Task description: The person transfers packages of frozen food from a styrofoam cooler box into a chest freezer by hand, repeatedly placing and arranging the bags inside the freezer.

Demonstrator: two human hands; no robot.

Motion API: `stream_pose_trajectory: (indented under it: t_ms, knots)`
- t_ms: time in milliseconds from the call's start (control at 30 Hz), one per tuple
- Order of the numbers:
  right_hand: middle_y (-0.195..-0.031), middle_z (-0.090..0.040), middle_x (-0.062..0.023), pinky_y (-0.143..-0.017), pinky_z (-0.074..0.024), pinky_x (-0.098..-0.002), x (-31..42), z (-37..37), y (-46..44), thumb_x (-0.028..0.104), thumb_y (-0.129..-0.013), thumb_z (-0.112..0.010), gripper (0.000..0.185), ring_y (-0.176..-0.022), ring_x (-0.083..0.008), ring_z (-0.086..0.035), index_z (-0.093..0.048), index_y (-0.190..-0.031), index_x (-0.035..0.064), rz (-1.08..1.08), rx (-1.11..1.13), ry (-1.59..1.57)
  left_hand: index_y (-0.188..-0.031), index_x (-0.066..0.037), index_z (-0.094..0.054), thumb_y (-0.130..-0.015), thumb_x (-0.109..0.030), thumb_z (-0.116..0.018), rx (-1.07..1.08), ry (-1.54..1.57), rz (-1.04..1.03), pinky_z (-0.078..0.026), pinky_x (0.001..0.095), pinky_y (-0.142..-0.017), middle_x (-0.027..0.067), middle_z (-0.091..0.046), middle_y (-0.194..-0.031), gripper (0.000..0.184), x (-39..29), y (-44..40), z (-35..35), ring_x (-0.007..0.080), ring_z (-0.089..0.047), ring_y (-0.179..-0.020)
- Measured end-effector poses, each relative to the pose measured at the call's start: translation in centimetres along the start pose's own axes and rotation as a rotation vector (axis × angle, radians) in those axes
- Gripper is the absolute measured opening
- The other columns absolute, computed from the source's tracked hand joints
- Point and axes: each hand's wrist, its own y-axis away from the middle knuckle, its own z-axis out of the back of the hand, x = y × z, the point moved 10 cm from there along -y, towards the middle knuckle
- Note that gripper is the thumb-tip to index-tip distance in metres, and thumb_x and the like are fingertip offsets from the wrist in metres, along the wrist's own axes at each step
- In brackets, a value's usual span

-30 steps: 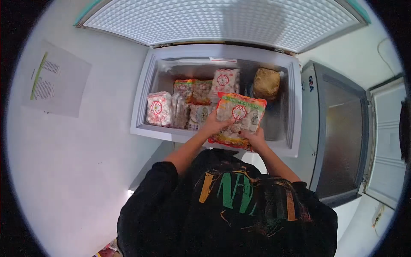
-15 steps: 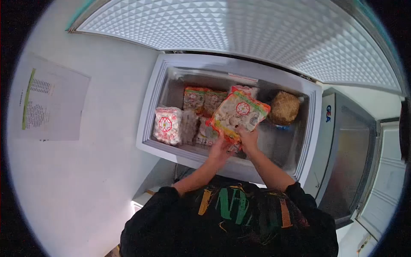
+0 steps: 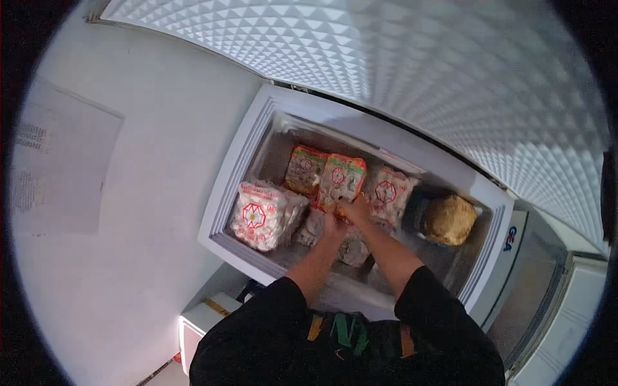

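Both hands [image 3: 355, 210] in a grip on an orange-edged packet [image 3: 348, 163] (red emblem [image 3: 338, 175] upward) inside the freezer [image 3: 238, 170]

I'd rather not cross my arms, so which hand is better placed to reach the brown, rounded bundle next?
Probably your right hand: the brown bundle lies to its right, and your left hand is farther away. Both are at the orange-edged, rectangular plastic packet.

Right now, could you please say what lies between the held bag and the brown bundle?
In the head view, a white, red-printed bag separates the held bag from the brown bundle.
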Motion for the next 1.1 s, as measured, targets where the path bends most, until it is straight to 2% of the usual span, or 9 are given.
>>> stream_pose_trajectory:
  t_ms: [233, 333, 533, 600, 767, 833, 900, 967, 1100]
  knots:
    - [-0.099, -0.053, -0.0163, -0.076, -0.0398, -0.0375, -0.7, -0.1, -2.9, 0.029, -0.07, -0.055, 0.04, -0.092, -0.028, -0.052, -0.05, -0.098, 0.0007, 0.035, -0.054, 0.047, -0.111, -0.002, -0.037, -0.082, -0.037, -0.045, -0.157, 0.018, -0.182, -0.044, 0.0352, -0.064, 0.0117, -0.046, -0.102, 0.046, -0.9, -10.1, 4.3, 0.0227, -0.051, -0.082]
    - [-0.093, -0.054, -0.0149, -0.077, -0.0386, -0.0345, -3.6, -1.8, -3.2, 0.023, -0.074, -0.052, 0.031, -0.09, -0.0248, -0.051, -0.05, -0.095, 0.0003, 0.299, -0.027, 0.25, -0.117, -0.002, -0.031, -0.081, -0.037, -0.046, -0.295, -0.118, -0.31, -0.044, 0.0352, -0.065, 0.0129, -0.044, -0.107, 0.052, -4.9, -10.3, 5.4, 0.0236, -0.051, -0.083]
    - [-0.087, -0.052, -0.0087, -0.069, -0.043, -0.0284, -10.6, -0.7, -0.7, 0.011, -0.079, -0.05, 0.016, -0.08, -0.0167, -0.051, -0.051, -0.093, 0.0009, 0.273, 0.226, -0.893, -0.123, -0.006, -0.018, -0.082, -0.032, -0.045, -0.555, -0.821, -0.473, -0.044, 0.0353, -0.061, 0.0143, -0.048, -0.098, 0.056, -9.0, -15.5, 9.3, 0.0248, -0.05, -0.074]
    - [-0.09, -0.054, -0.0095, -0.07, -0.043, -0.0278, -8.4, 2.7, 2.8, 0.009, -0.082, -0.047, 0.014, -0.085, -0.0143, -0.052, -0.051, -0.093, 0.0008, 0.432, -0.032, -0.11, -0.125, -0.007, -0.014, -0.082, -0.03, -0.045, -0.621, -1.079, -0.499, -0.044, 0.0353, -0.06, 0.0148, -0.049, -0.095, 0.058, -9.7, -16.5, 8.8, 0.0251, -0.05, -0.071]
    - [-0.092, -0.054, -0.0088, -0.073, -0.0414, -0.0287, -8.1, 6.1, 6.3, 0.011, -0.083, -0.045, 0.016, -0.083, -0.0149, -0.052, -0.052, -0.093, 0.0, 0.535, -0.043, -0.331, -0.13, -0.011, -0.004, -0.082, -0.026, -0.045, -0.648, -1.477, -0.575, -0.044, 0.0354, -0.056, 0.0161, -0.052, -0.088, 0.065, -9.4, -16.9, 6.5, 0.0261, -0.05, -0.064]
    - [-0.094, -0.055, -0.0089, -0.074, -0.0411, -0.0292, -9.1, 5.6, 7.3, 0.012, -0.083, -0.046, 0.017, -0.083, -0.0158, -0.052, -0.052, -0.093, -0.0002, 0.509, -0.017, -0.332, -0.132, -0.012, 0.001, -0.083, -0.024, -0.045, -0.657, -1.613, -0.791, -0.044, 0.0354, -0.055, 0.0166, -0.053, -0.085, 0.068, -9.7, -15.9, 5.1, 0.0265, -0.05, -0.061]
    - [-0.091, -0.055, -0.0088, -0.082, -0.0385, -0.03, -11.3, 4.9, 8.1, 0.003, -0.082, -0.045, 0.009, -0.084, -0.0157, -0.052, -0.052, -0.087, 0.0001, 0.414, 0.04, -0.585, -0.132, -0.014, 0.003, -0.083, -0.018, -0.045, -0.687, -1.852, -1.492, -0.043, 0.0358, -0.051, 0.0154, -0.055, -0.075, 0.069, -8.9, -12.1, 1.0, 0.0243, -0.048, -0.052]
    - [-0.092, -0.055, -0.0093, -0.081, -0.0389, -0.0299, -11.8, 4.7, 9.1, 0.002, -0.081, -0.044, 0.01, -0.084, -0.0158, -0.052, -0.052, -0.088, -0.0004, 0.377, 0.056, -0.598, -0.131, -0.013, 0.005, -0.082, -0.013, -0.046, -0.447, -1.99, -0.512, -0.046, 0.0358, -0.058, 0.0199, -0.051, -0.102, 0.071, -7.5, -16.3, 4.2, 0.0255, -0.053, -0.066]
    - [-0.094, -0.056, -0.011, -0.079, -0.0402, -0.0295, -12.6, 5.5, 10.0, -0.003, -0.08, -0.041, 0.014, -0.085, -0.0159, -0.053, -0.052, -0.088, -0.0028, 0.32, 0.037, -0.446, -0.131, -0.014, 0.001, -0.082, -0.014, -0.046, -0.487, -2.079, -0.542, -0.045, 0.0362, -0.06, 0.0201, -0.047, -0.107, 0.068, -8.3, -16.5, 3.6, 0.0262, -0.053, -0.07]
